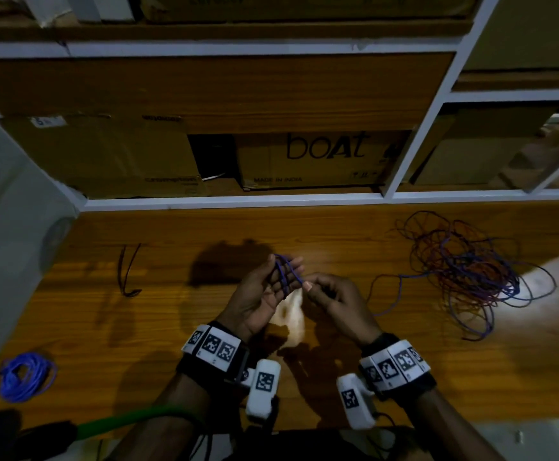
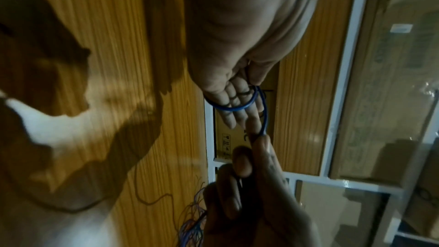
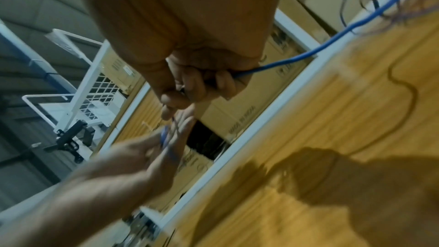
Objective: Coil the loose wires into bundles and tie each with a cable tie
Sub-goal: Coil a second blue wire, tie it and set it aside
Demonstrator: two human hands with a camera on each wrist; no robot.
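Over the middle of the wooden table (image 1: 158, 331), my left hand (image 1: 261, 297) is held palm up with straight fingers. A blue wire (image 1: 286, 272) is wound in loops round those fingers; the left wrist view shows a loop (image 2: 234, 108) crossing them. My right hand (image 1: 333, 296) pinches the same wire between thumb and forefinger just right of the left fingertips. In the right wrist view the blue wire (image 3: 297, 57) runs out of my curled right fingers (image 3: 197, 84) toward the tangle of loose wires (image 1: 464, 271) at the table's right.
A coiled blue bundle (image 1: 25, 377) lies at the front left. Black cable ties (image 1: 128, 271) lie left of centre. Behind the table edge, a white-framed shelf holds cardboard boxes (image 1: 321, 158). A green cord (image 1: 131, 424) crosses the near left corner.
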